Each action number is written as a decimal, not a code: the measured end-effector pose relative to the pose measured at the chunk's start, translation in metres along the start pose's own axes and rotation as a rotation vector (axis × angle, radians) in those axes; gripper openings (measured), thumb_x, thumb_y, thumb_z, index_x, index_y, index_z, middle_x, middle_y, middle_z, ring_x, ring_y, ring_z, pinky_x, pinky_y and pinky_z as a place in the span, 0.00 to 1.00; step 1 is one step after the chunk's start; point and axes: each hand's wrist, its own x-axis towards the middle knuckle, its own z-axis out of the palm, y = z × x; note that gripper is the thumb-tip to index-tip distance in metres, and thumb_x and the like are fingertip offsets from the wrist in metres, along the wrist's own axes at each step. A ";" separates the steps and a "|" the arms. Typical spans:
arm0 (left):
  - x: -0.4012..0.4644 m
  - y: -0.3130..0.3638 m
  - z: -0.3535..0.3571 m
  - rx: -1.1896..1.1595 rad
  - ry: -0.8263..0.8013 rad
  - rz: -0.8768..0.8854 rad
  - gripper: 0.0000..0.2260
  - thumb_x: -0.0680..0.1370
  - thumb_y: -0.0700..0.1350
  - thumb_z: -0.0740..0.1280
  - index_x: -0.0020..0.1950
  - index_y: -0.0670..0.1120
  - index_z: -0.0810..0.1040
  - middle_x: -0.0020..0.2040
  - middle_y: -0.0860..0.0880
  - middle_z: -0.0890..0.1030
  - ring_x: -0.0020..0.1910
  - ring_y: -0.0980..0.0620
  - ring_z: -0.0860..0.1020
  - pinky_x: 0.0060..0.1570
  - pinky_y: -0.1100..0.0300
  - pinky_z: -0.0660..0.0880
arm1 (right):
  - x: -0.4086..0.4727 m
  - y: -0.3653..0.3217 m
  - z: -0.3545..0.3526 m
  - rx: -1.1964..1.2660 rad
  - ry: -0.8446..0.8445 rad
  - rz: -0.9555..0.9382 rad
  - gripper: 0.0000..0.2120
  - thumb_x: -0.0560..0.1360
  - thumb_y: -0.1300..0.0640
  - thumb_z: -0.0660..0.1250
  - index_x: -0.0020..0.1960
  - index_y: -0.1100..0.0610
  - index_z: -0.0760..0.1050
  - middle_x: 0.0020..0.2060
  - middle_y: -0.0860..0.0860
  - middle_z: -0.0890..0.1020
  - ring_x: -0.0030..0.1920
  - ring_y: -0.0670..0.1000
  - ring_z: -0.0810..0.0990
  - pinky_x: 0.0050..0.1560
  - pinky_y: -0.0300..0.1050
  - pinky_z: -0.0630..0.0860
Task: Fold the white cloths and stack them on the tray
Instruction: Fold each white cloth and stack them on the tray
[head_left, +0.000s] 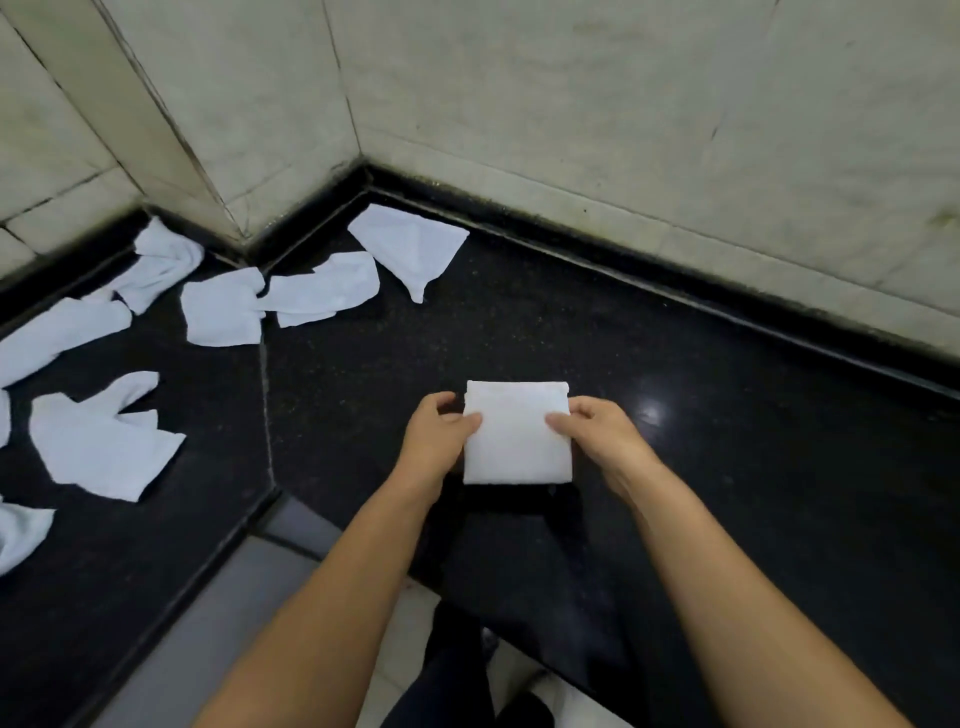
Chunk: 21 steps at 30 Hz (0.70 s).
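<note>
White folded cloth (517, 441); two hands (519, 434)

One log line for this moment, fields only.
stage: folding | both hands: left hand, right hand gripping folded cloth | loose cloths: on counter | tray: unseen

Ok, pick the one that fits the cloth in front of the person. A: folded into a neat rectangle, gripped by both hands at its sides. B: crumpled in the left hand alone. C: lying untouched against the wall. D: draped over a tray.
A: the folded cloth is a neat rectangle, with the left hand and the right hand each gripping a side.
</note>
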 end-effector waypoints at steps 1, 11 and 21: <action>-0.009 0.001 0.004 -0.047 -0.040 -0.013 0.16 0.77 0.40 0.65 0.65 0.42 0.72 0.55 0.48 0.79 0.49 0.52 0.78 0.41 0.60 0.74 | -0.011 0.002 -0.009 0.073 -0.008 -0.011 0.04 0.75 0.62 0.66 0.43 0.57 0.77 0.40 0.52 0.82 0.40 0.49 0.80 0.41 0.42 0.75; -0.084 -0.002 0.068 -0.048 -0.501 0.007 0.06 0.79 0.42 0.64 0.52 0.44 0.80 0.50 0.48 0.84 0.50 0.51 0.82 0.48 0.54 0.78 | -0.139 0.057 -0.078 0.421 0.313 0.018 0.08 0.78 0.58 0.64 0.53 0.59 0.79 0.48 0.54 0.84 0.45 0.52 0.81 0.50 0.52 0.78; -0.196 -0.065 0.166 0.238 -1.003 0.005 0.05 0.78 0.40 0.64 0.46 0.46 0.79 0.42 0.50 0.83 0.40 0.54 0.81 0.40 0.58 0.76 | -0.310 0.173 -0.098 0.679 0.851 0.103 0.07 0.78 0.60 0.63 0.52 0.60 0.79 0.43 0.55 0.81 0.41 0.54 0.77 0.41 0.47 0.73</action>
